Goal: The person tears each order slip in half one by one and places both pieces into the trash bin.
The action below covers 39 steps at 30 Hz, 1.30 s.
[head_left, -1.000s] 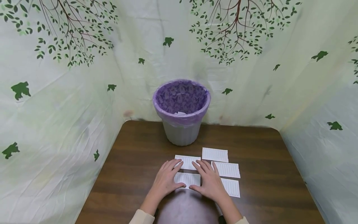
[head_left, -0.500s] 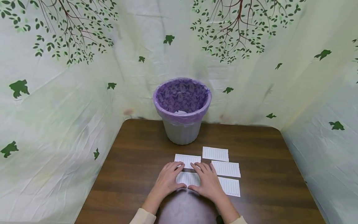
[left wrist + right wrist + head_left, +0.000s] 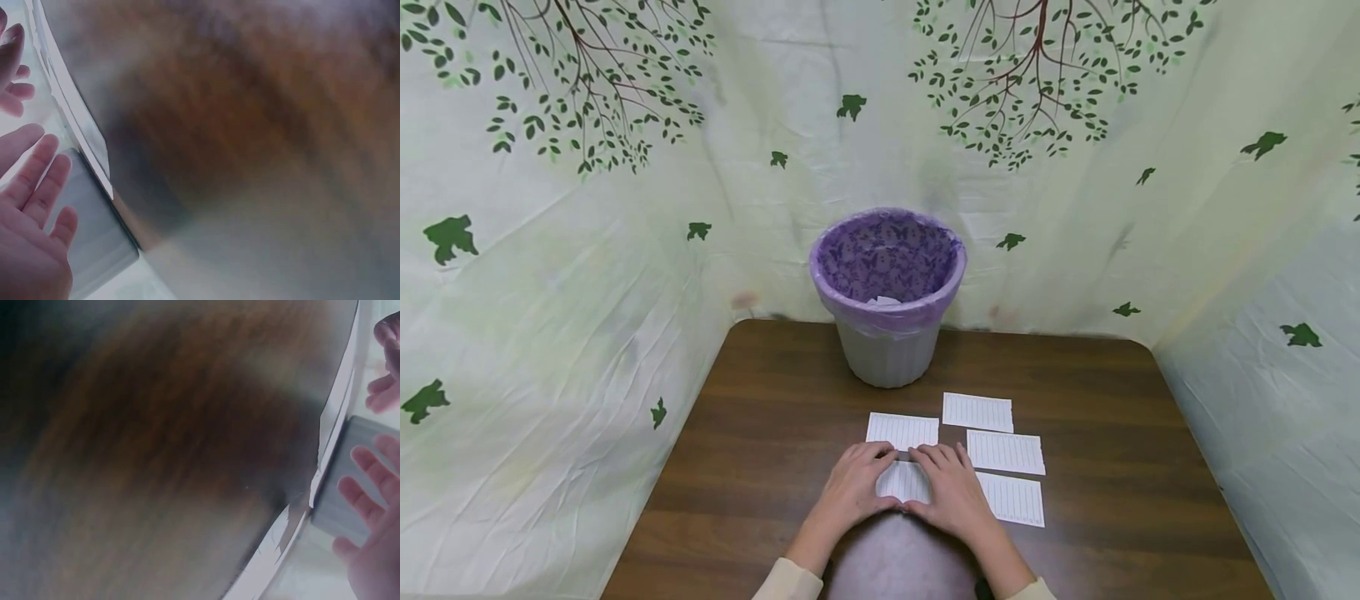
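Five-or-so is avoided here: several white ruled paper slips lie flat on the brown table (image 3: 760,467). The front left slip (image 3: 904,482) lies between both hands. My left hand (image 3: 853,483) arches over its left side, fingertips near the far edge and thumb by the near edge. My right hand (image 3: 951,490) mirrors this on the right side, the two thumb tips meeting at the near edge. Just beyond the fingertips lies another slip (image 3: 901,429). In the left wrist view the left hand's fingers (image 3: 40,187) look loosely extended; the right wrist view shows the right hand's fingers (image 3: 372,481) likewise.
A grey bin (image 3: 887,350) with a purple liner stands at the back of the table, white paper inside it. More slips lie to the right: a far one (image 3: 977,412), a middle one (image 3: 1006,452) and a near one (image 3: 1011,498). A printed cloth (image 3: 760,100) hangs behind.
Both hands have drawn back slightly toward the body and closer together. Their fingertips have moved off the far left slip to the front slip's far edge, and the thumbs have come together.
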### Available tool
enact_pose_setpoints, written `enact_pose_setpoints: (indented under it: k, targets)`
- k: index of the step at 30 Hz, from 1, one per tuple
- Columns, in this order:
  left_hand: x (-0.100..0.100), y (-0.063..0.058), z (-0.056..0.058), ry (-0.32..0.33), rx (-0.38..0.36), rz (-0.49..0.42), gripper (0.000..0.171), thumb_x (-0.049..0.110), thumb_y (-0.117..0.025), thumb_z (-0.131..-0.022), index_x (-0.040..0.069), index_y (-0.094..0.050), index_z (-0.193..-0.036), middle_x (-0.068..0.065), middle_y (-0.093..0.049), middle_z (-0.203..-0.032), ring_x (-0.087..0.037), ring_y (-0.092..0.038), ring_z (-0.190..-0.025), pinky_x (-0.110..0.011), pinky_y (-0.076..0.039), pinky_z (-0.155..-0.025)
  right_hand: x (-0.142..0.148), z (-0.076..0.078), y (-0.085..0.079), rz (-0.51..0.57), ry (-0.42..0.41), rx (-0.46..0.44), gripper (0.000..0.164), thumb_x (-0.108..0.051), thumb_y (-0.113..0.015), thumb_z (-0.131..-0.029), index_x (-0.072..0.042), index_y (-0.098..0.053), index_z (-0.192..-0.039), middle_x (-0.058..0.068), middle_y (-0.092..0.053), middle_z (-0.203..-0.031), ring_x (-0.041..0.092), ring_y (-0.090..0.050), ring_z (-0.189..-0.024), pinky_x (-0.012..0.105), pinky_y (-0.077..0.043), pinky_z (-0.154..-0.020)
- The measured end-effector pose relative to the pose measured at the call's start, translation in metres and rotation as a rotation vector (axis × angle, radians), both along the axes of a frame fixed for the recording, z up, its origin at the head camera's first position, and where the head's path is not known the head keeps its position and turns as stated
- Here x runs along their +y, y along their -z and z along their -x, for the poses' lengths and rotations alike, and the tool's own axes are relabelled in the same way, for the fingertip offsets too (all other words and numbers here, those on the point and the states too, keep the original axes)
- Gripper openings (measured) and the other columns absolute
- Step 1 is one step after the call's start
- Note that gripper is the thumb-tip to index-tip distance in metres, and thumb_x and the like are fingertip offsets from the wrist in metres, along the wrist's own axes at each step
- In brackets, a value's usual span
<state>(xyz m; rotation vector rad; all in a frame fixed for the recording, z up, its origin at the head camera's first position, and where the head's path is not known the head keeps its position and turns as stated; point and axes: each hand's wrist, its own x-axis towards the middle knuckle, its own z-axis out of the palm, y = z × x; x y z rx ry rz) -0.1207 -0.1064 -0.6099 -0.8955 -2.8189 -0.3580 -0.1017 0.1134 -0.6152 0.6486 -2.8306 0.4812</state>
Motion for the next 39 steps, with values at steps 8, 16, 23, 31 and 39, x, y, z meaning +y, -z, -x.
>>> enact_pose_setpoints:
  k: [8, 16, 23, 31, 39]
  targets:
    - [0.003, 0.004, 0.001, 0.010, -0.009, 0.027, 0.079, 0.059, -0.091, -0.072, 0.015, -0.071, -0.135, -0.002, -0.068, -0.134, -0.022, -0.063, -0.130, -0.042, -0.048, -0.114, -0.001, 0.000, 0.006, -0.053, -0.021, -0.041, 0.077, -0.059, -0.086, -0.079, -0.013, -0.067, -0.138, 0.002, -0.069, -0.137, 0.027, -0.061, -0.130, 0.064, -0.043, -0.116]
    - [0.008, 0.008, 0.001, 0.021, -0.037, 0.071, 0.077, 0.056, -0.091, -0.076, 0.014, -0.071, -0.138, -0.003, -0.068, -0.135, -0.022, -0.063, -0.129, -0.042, -0.050, -0.112, -0.002, -0.001, 0.010, -0.066, -0.027, -0.039, 0.075, -0.055, -0.088, -0.079, -0.015, -0.066, -0.139, 0.001, -0.069, -0.135, 0.026, -0.062, -0.128, 0.062, -0.045, -0.115]
    - [0.009, 0.009, 0.000, 0.018, -0.047, 0.071, 0.075, 0.053, -0.091, -0.076, 0.013, -0.072, -0.137, -0.002, -0.069, -0.133, -0.021, -0.063, -0.128, -0.040, -0.049, -0.112, -0.004, 0.000, 0.013, -0.092, -0.037, -0.020, 0.076, -0.051, -0.089, -0.079, -0.013, -0.066, -0.140, 0.000, -0.069, -0.136, 0.024, -0.062, -0.126, 0.058, -0.046, -0.114]
    - [0.011, 0.008, 0.001, 0.030, -0.029, 0.050, 0.070, 0.049, -0.092, -0.075, 0.014, -0.074, -0.134, -0.001, -0.070, -0.128, -0.021, -0.064, -0.124, -0.040, -0.050, -0.110, -0.006, 0.000, 0.013, -0.098, -0.035, -0.014, 0.074, -0.048, -0.089, -0.080, -0.013, -0.066, -0.141, 0.000, -0.070, -0.136, 0.023, -0.063, -0.126, 0.057, -0.048, -0.111]
    - [0.014, 0.005, -0.002, 0.024, -0.046, 0.044, 0.068, 0.044, -0.093, -0.076, 0.013, -0.073, -0.134, 0.001, -0.070, -0.123, -0.020, -0.064, -0.119, -0.039, -0.051, -0.107, -0.009, -0.001, 0.012, -0.099, -0.029, 0.011, 0.069, -0.046, -0.089, -0.080, -0.014, -0.068, -0.137, -0.001, -0.070, -0.133, 0.021, -0.064, -0.122, 0.054, -0.049, -0.108]
